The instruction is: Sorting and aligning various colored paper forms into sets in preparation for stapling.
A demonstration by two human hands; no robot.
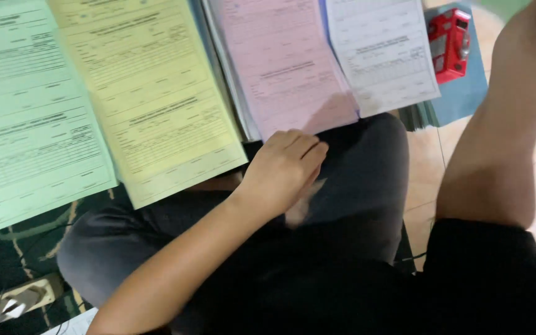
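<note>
While seated over four overlapping stacks of forms, noted as follows.

Left hand (283, 170): curled, fingers (305, 147) pressed together, tips on the lower edge of the pink stack (283, 68); whether a sheet corner is pinched, cannot tell. Forearm crossing the lap from lower left.

Right hand: out of frame at upper right; only the raised right arm (497, 136) visible, black sleeve (491, 273) below it. Grip cannot be told.

Pink stack: centre, lower edge hanging over the knee in grey trousers (361, 180), right edge tucked under the white stack (383, 53).

White stack: just right of pink, lower right corner over a blue folder (463, 93).

Yellow stack (150, 93): left of pink, lower corner jutting past the pink stack's lower edge; narrow dark gap between the two.

Green stack (29, 118): far left, right edge under the yellow, bottom edge over dark patterned carpet (26, 254).

Red stapler-like tool (449, 43): on the blue folder, just beside the white stack, apart from both arms.

Power strip (10, 301): lower left corner, on the carpet, well apart from the hand.

Open room: tiled floor (423, 167) between knee and right arm; lap below the hand.
</note>
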